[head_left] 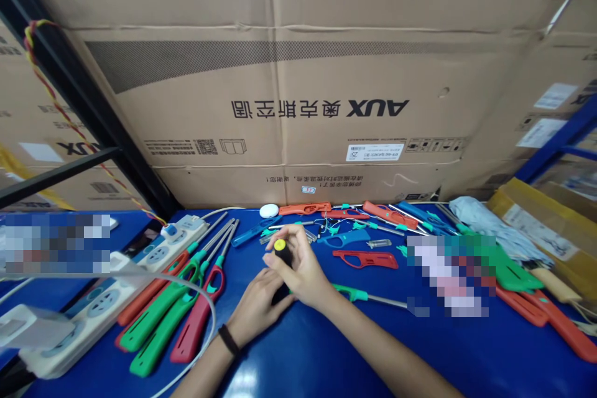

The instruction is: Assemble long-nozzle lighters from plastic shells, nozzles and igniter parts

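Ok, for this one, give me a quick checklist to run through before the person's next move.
1. Right hand gripping the black handle: ok.
2. Left hand on the handle's lower part: ok.
3. Handle's tip in sight: cannot tell, the hands hide it.
4. Red lighter apart from the left hand: ok.
5. Everything right of the hands visible: not ok, a blurred patch covers part.

Bare forearms [373,348], the left wearing a thin black wristband [228,339].
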Available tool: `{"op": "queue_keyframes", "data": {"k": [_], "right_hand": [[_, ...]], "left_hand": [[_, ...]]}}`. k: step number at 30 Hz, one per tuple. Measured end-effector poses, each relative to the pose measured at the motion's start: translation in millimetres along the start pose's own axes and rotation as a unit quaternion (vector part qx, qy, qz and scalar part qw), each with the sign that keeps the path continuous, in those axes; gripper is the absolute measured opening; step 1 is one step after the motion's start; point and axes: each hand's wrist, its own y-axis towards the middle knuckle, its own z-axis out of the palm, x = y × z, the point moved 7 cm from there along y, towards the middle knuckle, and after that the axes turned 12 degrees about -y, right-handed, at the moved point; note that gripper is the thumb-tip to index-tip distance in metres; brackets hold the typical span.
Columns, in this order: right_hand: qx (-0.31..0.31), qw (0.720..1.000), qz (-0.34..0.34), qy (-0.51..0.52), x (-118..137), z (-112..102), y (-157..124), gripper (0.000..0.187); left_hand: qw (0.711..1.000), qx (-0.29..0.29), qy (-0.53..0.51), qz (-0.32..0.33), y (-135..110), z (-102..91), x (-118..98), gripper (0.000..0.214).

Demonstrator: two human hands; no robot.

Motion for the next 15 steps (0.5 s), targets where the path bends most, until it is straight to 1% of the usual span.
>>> {"op": "queue_keyframes", "data": {"k": [1, 2, 4, 5, 8, 10, 11, 12, 13, 15], "right_hand": [[0.004, 1.0, -0.001, -0.024, 1.4, 0.0, -0.2, 0.025], [0.013, 0.999, 0.001, -0.046, 3.0, -0.3, -0.4, 0.026], [0.029, 0.995, -0.004, -0.091, 8.1, -2.6, -0.8, 0.035], [0.033, 0.993, -0.015, -0.112, 11.8, -4.4, -1.0, 0.034], [0.046, 0.987, -0.045, -0.144, 20.9, -7.9, -2.0, 0.015], [0.063, 0.981, -0.034, -0.181, 21.0, -8.4, -2.0, 0.022], [0.071, 0.972, -0.032, -0.222, 21.6, -8.4, -1.7, 0.025], [0.081, 0.956, -0.04, -0.277, 23.8, -7.7, -1.3, 0.024], [0.095, 0.935, -0.06, -0.337, 28.0, -6.1, -1.2, 0.021], [0.13, 0.883, -0.119, -0.436, 40.5, -0.6, -2.6, 0.015]], "left_hand": [[1.0, 0.001, -0.001, -0.001, 0.2, -0.4, -0.1, 0.02], [1.0, 0.002, -0.002, -0.004, 0.2, -0.6, 0.0, 0.019], [1.0, 0.004, -0.002, -0.011, 0.0, -0.8, 1.0, 0.018], [1.0, 0.005, -0.001, -0.012, -0.3, -0.6, 1.7, 0.018], [1.0, -0.003, 0.008, -0.005, -1.7, -0.4, 3.1, 0.021], [1.0, -0.012, 0.015, 0.002, -2.7, -0.7, 3.8, 0.022], [1.0, -0.017, 0.017, 0.004, -3.1, -0.8, 4.3, 0.022], [1.0, -0.019, 0.017, 0.004, -3.2, -0.7, 4.8, 0.022], [1.0, -0.02, 0.017, 0.003, -3.3, -0.6, 5.1, 0.021], [1.0, -0.021, 0.016, 0.003, -2.7, -0.6, 4.9, 0.017]]}}
